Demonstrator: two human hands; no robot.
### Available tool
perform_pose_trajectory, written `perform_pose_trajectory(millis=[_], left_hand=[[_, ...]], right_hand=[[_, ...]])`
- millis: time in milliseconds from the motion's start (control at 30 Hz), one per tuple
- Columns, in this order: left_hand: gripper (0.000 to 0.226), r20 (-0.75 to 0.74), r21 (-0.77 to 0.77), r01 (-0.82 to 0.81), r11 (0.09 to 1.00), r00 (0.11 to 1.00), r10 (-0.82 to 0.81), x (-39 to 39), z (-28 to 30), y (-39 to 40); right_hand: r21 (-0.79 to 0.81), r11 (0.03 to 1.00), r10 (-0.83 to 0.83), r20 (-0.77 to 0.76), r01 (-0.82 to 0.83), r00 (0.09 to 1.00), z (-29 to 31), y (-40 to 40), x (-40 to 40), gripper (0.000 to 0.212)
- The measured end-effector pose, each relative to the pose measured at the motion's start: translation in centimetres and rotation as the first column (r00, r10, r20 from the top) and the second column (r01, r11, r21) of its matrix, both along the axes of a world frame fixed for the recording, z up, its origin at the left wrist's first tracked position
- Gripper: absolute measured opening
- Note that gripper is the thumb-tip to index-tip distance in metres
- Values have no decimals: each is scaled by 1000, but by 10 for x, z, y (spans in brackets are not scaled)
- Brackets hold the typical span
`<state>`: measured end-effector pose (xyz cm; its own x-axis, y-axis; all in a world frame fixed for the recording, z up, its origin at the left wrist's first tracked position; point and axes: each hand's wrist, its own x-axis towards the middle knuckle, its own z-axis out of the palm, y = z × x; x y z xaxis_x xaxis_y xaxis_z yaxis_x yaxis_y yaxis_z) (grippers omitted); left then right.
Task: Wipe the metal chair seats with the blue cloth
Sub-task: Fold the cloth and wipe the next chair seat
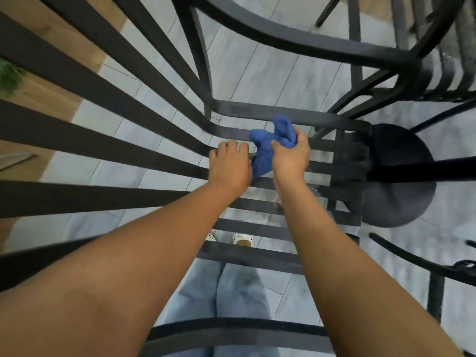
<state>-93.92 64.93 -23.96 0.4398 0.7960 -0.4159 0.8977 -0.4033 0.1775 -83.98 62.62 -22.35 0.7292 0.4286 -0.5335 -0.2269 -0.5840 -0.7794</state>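
Gripping crumpled blue cloth (268, 148), right hand (291, 155) over slatted seat (334, 161).

head: worn camera | faces steeply down | close above slatted chair seat (283, 228)

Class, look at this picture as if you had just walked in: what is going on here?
A person is leaning over a black metal slatted chair, arms reaching down to its seat. The right hand grips a bunched blue cloth against the seat slats near the back of the seat. The left hand rests on a slat beside the cloth. A round dark table base stands on the grey tiled floor to the right.
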Motion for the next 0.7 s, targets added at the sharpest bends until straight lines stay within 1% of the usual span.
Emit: perform_pose_trajectory(millis=[100,233,300,367,400,433,467,500,533,567,633,667,700], left_hand=[[38,26,4,-19,1000,999,19,6,-26,11],[38,52,-1,-9,1000,999,9,13,-56,18],[38,74,-12,-29,1000,997,30,17,-69,20],[38,97,-6,-45,999,994,46,18,-80,22],[37,109,1,-49,999,993,49,19,-84,24],[37,120,10,-50,999,992,48,19,-88,25],[37,129,21,-49,999,991,46,19,-91,27],[37,136,32,-49,998,990,44,18,-94,29],[37,141,46,-48,998,989,41,17,-97,30],[38,143,62,-45,997,989,36,15,-99,32],[42,143,92,-34,995,990,20,13,-104,36],[45,138,100,-24,995,990,11,12,-105,38],[48,125,105,-11,994,992,-2,11,-107,41]], right_hand=[[35,999,39,68,-42,997,-22,10,15,32],[41,999,17,241,-28,970,-47,14,43,35],[22,998,52,373,-65,926,-56,15,51,35],[-22,985,157,504,-169,850,-67,15,51,37],[-64,965,250,512,-254,822,-73,15,47,41],[-132,920,387,464,-370,797,-79,14,41,49],[-231,831,556,387,-506,736,-86,13,35,60],[-337,711,703,314,-617,639,-93,11,30,68],[-410,621,783,284,-668,553,-101,10,28,71],[-454,597,802,314,-661,509,-106,8,29,70],[-514,653,757,424,-556,497,-113,9,36,66],[-555,648,761,439,-523,477,-118,10,41,65],[-599,611,791,426,-518,440,-124,11,45,64]])
